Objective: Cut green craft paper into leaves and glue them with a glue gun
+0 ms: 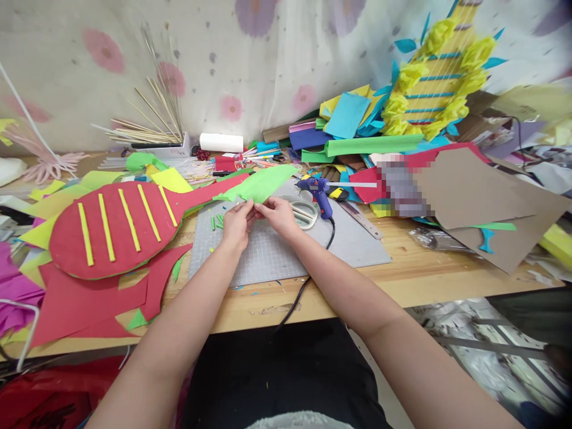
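Seen from the wearer's head, two bare forearms reached toward 12 o'clock over a cluttered wooden desk [402,271]. The left hand [235,225] and right hand [279,215] met just above the picture's centre, fingertips almost touching. Each hand was closed in a pinch on the near edge of a green paper sheet [261,183], thumb against fingers. The sheet lay crumpled and stretched away from the hands toward 1 o'clock, partly over a grey cutting mat [277,256] that lay beneath both hands.

At 3 o'clock of the right hand, just beside it, lay a pair of scissors [304,214] on the mat. Past them, toward 2 o'clock, rested a blue glue gun [318,190], its black cord [308,280] running back toward 6 o'clock over the desk's edge. A metal ruler [364,219] lay at 3 o'clock of the glue gun.

At 9 o'clock of the left hand lay a red guitar-shaped cutout [111,229] bearing five yellow strips, its neck reaching under the green sheet. Brown cardboard [482,196] sat at 3 o'clock, well apart from the hands. A heap of coloured paper [348,128] filled the far desk at 1 o'clock, and a bundle of thin sticks [152,119] stood at 11 o'clock.
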Demonstrator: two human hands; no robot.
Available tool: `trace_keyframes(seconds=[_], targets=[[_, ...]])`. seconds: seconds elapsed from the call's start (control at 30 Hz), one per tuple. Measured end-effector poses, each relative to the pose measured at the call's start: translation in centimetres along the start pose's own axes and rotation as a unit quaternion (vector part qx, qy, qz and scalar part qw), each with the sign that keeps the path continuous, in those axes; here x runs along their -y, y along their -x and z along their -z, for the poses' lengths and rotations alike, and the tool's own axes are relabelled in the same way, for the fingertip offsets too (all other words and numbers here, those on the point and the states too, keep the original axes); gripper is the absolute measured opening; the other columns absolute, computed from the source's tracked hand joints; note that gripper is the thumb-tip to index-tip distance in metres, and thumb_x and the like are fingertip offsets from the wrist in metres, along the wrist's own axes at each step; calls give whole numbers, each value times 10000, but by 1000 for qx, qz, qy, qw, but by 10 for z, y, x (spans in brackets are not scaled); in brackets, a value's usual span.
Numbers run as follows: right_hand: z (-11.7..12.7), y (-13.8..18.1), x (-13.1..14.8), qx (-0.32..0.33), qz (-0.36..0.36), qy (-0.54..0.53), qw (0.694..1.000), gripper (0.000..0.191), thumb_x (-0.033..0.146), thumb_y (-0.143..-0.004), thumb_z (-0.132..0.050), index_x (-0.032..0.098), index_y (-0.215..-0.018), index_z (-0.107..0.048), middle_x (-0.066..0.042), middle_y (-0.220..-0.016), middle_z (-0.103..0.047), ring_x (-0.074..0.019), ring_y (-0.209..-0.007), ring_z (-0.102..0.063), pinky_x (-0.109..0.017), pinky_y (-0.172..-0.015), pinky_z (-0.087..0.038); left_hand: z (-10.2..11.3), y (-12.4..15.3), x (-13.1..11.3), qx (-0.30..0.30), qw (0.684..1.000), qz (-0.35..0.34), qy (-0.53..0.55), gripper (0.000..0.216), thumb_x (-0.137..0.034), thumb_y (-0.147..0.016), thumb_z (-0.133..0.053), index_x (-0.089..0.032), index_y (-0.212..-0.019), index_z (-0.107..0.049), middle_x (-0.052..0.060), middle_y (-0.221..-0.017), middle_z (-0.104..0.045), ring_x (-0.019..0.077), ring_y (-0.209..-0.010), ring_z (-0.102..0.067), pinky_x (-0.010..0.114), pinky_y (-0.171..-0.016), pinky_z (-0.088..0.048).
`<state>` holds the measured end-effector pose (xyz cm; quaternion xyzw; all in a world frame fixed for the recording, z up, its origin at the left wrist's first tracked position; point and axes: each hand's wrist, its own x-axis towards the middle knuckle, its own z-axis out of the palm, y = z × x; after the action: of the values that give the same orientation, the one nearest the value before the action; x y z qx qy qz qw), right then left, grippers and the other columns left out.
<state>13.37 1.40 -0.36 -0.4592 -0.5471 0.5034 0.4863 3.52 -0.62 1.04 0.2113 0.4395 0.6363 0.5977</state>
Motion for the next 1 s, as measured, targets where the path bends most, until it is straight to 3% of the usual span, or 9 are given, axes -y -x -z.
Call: trace_keyframes(seconds=[0.17,0.33,0.53,0.63,0.8,1.0], targets=[[2,-3,-4,25,-34,9,999,282,382,-626,-720,165,-610,-542,-10,-578,-612,-147,-562,-603,-296,-592,-497,-1,0,1,-12,1000,4,-22,152,-150,-687,-670,-138,-583,-560,-2,-530,-599,121,-588,-634,258,-685,-522],[8,-6,-3,-40,23,85,995,326,481,-680,-630,158,-660,-591,-21,-653,-635,-146,-644,-595,-277,-641,-477,2,-3,-2,-14,999,3,-44,129,-122,-698,-657,-137,-599,-575,1,-556,-608,129,-626,-646,283,-732,-531],[7,-9,-2,-62,31,-11,998,465,619,-695,-538,170,-579,-575,-23,-613,-606,-145,-643,-594,-280,-669,-477,6,-8,-7,-27,996,3,-83,55,-116,-730,-627,-127,-678,-615,28,-640,-652,143,-662,-664,291,-728,-532],[2,-6,-2,-52,51,-70,995,441,599,-685,-567,170,-590,-586,-18,-622,-610,-151,-675,-607,-301,-731,-483,6,-8,-7,-39,995,-2,-91,32,-101,-727,-626,-131,-716,-628,25,-650,-657,140,-670,-665,283,-728,-530],[-4,-1,2,-26,24,-189,981,412,567,-631,-643,161,-604,-580,-27,-639,-630,-170,-724,-634,-333,-790,-497,6,-7,-10,-57,994,8,-96,41,-99,-710,-641,-134,-730,-633,7,-619,-644,115,-568,-634,280,-696,-529],[-3,0,6,-16,-28,-206,978,351,502,-697,-626,160,-644,-563,-54,-722,-666,-182,-814,-647,-323,-764,-524,10,-9,-12,-55,992,25,-112,97,-133,-654,-704,-140,-701,-620,11,-615,-637,115,-520,-613,297,-678,-523]])
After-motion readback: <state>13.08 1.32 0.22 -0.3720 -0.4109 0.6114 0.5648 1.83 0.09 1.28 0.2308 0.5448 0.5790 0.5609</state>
